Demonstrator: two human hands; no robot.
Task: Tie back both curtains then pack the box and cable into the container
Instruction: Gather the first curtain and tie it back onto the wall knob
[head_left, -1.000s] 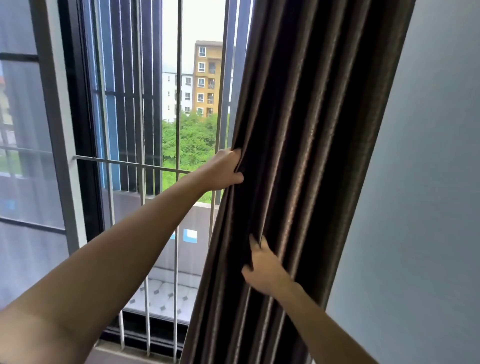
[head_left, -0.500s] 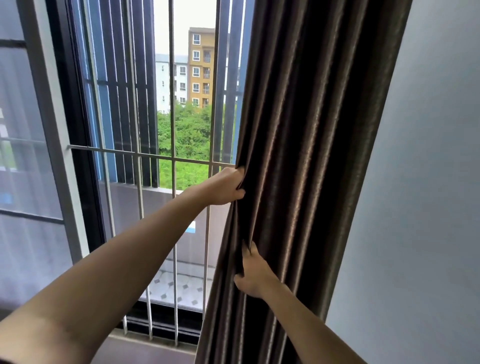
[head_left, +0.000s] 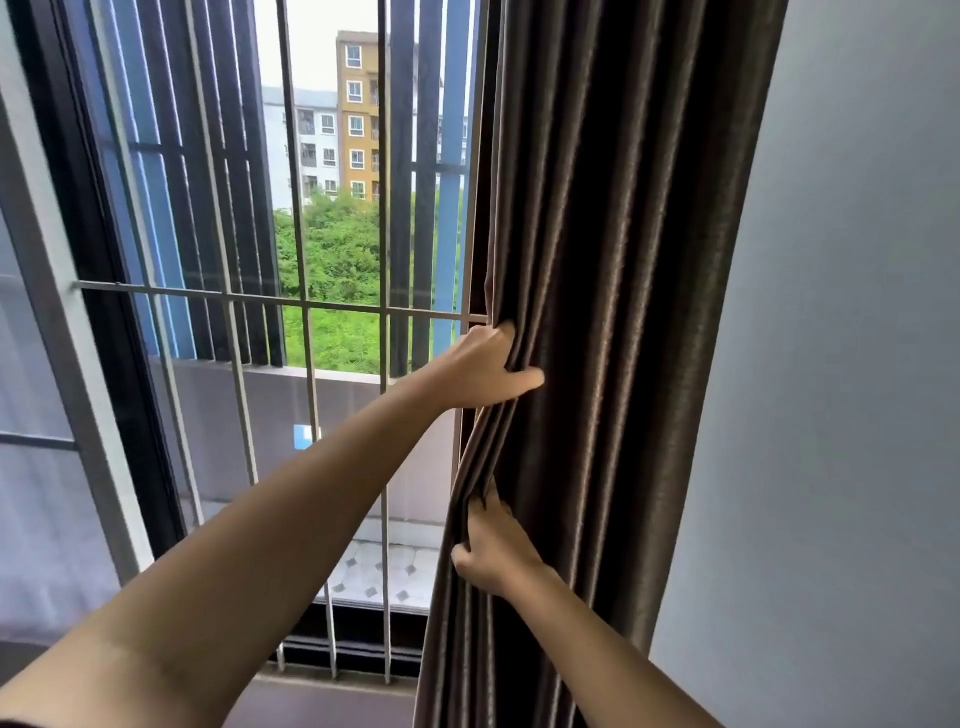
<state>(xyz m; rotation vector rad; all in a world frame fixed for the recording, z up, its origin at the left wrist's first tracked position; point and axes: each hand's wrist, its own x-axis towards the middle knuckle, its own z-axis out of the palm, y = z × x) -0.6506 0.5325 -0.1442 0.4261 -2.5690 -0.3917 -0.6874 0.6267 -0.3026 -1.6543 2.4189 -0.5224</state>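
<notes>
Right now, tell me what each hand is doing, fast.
Left hand: closed, gripping the curtain at its window-side edge.
Right hand: closed, gripping the same curtain's folds lower down.

Person, upper limbs: two long forearms, bare to the frame's edge; left grip (head_left: 480, 366) and right grip (head_left: 496, 553) likewise bare.

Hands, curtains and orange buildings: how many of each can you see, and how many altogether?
Hands: 2, the left hand and the right hand, both gripping the cloth
Curtains: 1, the dark curtain
Orange buildings: 1, the orange building outside the window
Total: 4
</notes>
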